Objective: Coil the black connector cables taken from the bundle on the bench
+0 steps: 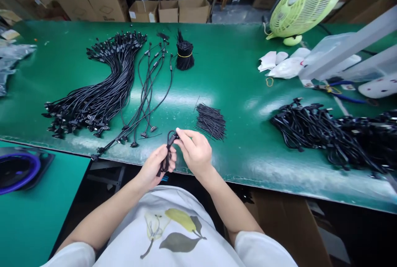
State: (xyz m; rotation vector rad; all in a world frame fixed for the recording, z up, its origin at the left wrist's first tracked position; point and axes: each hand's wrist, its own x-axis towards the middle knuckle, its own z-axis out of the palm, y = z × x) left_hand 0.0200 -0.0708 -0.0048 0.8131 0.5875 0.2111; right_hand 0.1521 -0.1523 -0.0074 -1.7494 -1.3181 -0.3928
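Note:
My left hand (157,165) is wrapped round a folded black cable (165,163) at the table's front edge. The thumb and fingertips of my right hand (196,149) pinch the cable's upper end. Just beyond my right hand lies a flat pile of short black ties (211,121). Several loose black cables (149,93) stretch across the table ahead and to the left, beside a large bundle of straight cables (114,80). Farther back stands a bunch of black ties (185,54) with a yellow band round it.
Coiled black cables (319,130) are heaped on the green table (232,72) at the right. A green fan (297,6) stands at the back right, near white wrappings (287,67) and a slanted grey post (350,45). Cardboard boxes (194,9) stand behind the table.

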